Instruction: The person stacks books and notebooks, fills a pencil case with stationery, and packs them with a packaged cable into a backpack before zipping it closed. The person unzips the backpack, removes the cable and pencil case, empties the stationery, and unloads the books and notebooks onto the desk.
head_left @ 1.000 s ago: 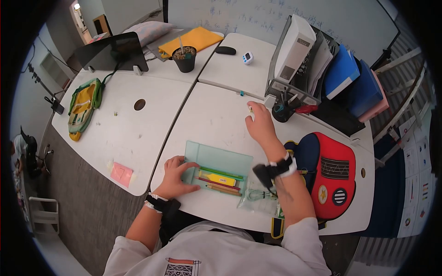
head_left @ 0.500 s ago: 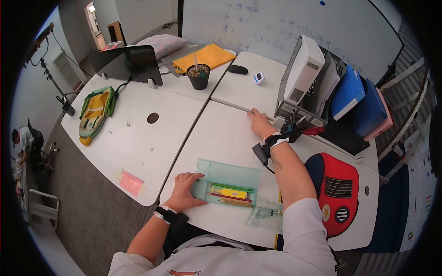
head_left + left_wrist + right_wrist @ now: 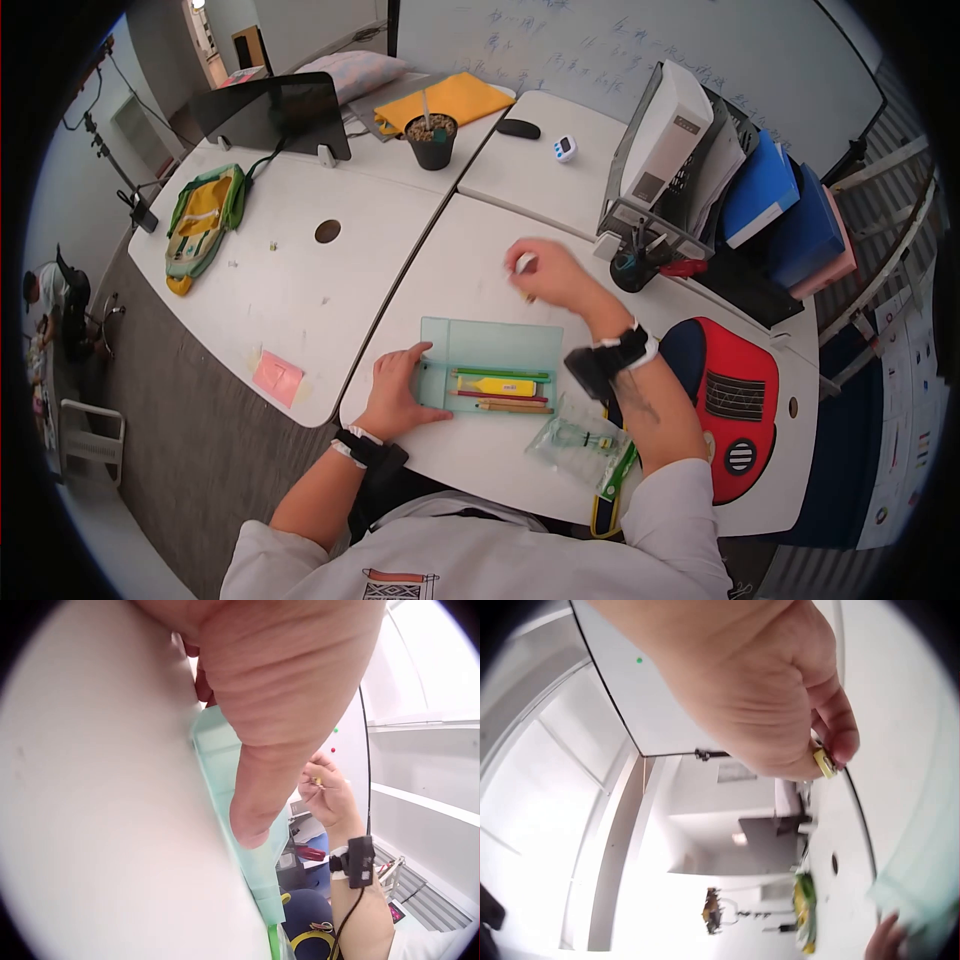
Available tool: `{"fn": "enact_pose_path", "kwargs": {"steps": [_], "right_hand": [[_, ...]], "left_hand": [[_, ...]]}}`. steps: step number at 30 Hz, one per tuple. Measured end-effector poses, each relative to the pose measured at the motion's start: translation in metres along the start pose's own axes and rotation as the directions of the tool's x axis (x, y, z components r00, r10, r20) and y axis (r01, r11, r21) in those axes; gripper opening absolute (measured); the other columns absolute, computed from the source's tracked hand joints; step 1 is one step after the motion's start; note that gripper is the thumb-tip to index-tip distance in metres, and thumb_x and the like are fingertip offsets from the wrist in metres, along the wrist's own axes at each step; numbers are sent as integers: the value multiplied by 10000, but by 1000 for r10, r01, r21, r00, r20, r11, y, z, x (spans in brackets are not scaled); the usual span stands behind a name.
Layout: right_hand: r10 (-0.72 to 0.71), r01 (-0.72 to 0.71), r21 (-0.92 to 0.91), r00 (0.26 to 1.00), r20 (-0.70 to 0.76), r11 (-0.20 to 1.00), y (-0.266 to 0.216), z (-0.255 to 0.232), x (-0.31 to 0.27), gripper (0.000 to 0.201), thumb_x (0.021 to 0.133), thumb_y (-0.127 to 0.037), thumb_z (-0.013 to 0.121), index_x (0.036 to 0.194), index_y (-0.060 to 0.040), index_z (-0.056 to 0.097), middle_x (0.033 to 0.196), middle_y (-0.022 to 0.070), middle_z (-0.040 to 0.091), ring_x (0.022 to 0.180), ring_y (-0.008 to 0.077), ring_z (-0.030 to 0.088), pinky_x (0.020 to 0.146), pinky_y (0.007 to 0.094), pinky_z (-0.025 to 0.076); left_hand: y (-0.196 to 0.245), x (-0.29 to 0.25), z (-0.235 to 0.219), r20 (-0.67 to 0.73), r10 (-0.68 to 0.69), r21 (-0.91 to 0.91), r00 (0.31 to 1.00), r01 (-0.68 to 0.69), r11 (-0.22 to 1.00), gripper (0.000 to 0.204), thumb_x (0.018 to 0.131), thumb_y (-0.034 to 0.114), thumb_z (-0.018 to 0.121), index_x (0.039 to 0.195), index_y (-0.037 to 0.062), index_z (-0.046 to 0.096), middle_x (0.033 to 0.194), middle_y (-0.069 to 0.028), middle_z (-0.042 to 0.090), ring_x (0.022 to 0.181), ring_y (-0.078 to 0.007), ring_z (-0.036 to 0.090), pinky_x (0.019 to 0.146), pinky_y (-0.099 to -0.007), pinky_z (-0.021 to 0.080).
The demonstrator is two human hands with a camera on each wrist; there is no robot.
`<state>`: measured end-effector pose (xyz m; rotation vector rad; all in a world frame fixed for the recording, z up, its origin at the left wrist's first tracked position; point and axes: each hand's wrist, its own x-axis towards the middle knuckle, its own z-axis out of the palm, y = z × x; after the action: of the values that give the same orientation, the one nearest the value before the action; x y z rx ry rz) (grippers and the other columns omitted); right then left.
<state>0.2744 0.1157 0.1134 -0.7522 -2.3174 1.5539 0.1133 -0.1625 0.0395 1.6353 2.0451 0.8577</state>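
Note:
An open teal pencil case point(image 3: 490, 345) lies on the white desk point(image 3: 470, 250) in front of me, holding a yellow highlighter point(image 3: 497, 385) and some pencils. My left hand point(image 3: 405, 385) rests flat on the case's left end point(image 3: 225, 772), thumb along its edge. My right hand point(image 3: 530, 272) hovers above the desk just beyond the case. It pinches a small yellow-and-white object point(image 3: 823, 761) between thumb and fingertips, and the left wrist view shows the object point(image 3: 318, 781) too.
A clear plastic bag point(image 3: 580, 440) and a red backpack point(image 3: 735, 400) lie right of the case. A pen cup point(image 3: 630, 270) and file rack point(image 3: 660, 150) stand behind. A plant pot point(image 3: 432, 140), pink notes point(image 3: 277, 375) and a green pouch point(image 3: 205, 220) are to the left.
My right hand reached to the far desk edge by the rack, then drew back toward the case with a small object pinched in it. The left hand stayed on the case.

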Motion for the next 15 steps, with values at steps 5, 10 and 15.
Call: {"fn": "enact_pose_path", "kwargs": {"steps": [5, 10, 15], "right_hand": [[-158, 175, 11, 862, 482, 985, -16, 84, -36, 174, 803, -9, 659, 974, -37, 634, 887, 49, 648, 740, 140, 636, 612, 299, 528], [-256, 366, -137, 830, 496, 920, -14, 118, -44, 226, 758, 36, 591, 975, -14, 626, 891, 134, 651, 763, 279, 621, 667, 385, 482], [-245, 305, -84, 876, 416, 949, -21, 116, -45, 249, 816, 38, 572, 1053, -29, 611, 973, 127, 646, 781, 243, 632, 696, 352, 511]], "left_hand": [[-8, -2, 4, -40, -6, -67, 999, 3, 998, 1146, 491, 329, 960, 1465, 108, 398, 1190, -139, 586, 1171, -345, 495, 1073, -459, 323], [-17, -4, 5, -52, 31, -116, 998, -37, 993, 1192, 479, 325, 966, 1488, 108, 369, 1206, -141, 589, 1162, -346, 498, 1066, -463, 332], [-16, -4, 5, -68, 43, -125, 997, -51, 991, 1203, 474, 331, 966, 1492, 113, 363, 1215, -129, 595, 1161, -344, 502, 1062, -467, 327]]}}
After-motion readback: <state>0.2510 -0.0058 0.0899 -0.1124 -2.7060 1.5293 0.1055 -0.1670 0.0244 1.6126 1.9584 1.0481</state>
